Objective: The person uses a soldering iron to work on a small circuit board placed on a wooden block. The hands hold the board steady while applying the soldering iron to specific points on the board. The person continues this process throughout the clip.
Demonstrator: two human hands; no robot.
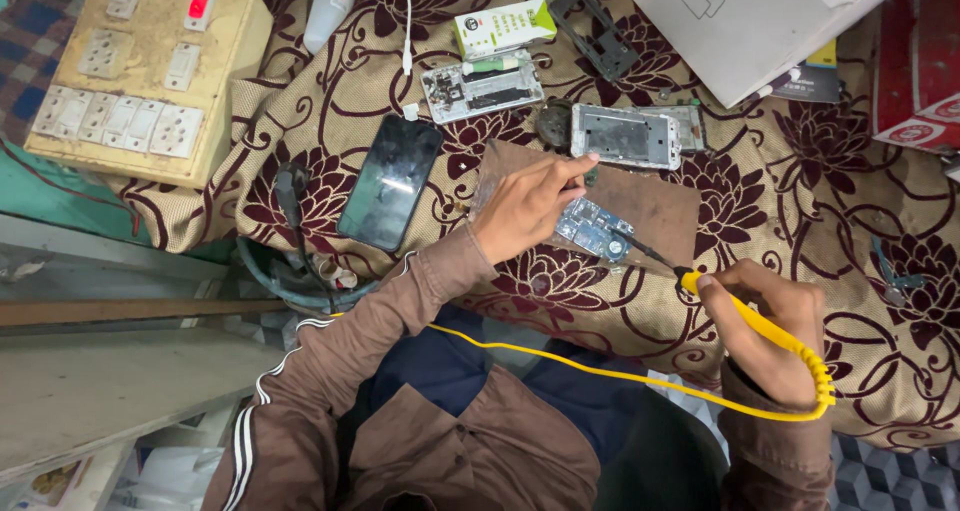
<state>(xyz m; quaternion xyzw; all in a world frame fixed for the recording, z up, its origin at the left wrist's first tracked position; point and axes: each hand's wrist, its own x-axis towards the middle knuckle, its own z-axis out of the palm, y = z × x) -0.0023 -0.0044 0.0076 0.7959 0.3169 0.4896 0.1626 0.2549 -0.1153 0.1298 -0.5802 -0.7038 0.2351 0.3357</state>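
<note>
My left hand [525, 206] rests on a brown work board [660, 206], its fingers pressing down on a small blue circuit board [592, 229]. My right hand [770, 326] grips a yellow-handled soldering iron [770, 333]; its dark tip reaches the right edge of the circuit board. A yellow cord [560, 363] runs from the handle across my lap. Just beyond my left fingers lies a silver phone frame [625, 136].
A black phone screen [390, 181] lies left of the board. Another opened phone [482, 86], a small green-and-white box [505, 26] and a black bracket [592, 31] lie farther back. A cream switchboard box [140, 71] stands far left, a white laptop [740, 21] top right. The floral cloth [880, 221] covers the table.
</note>
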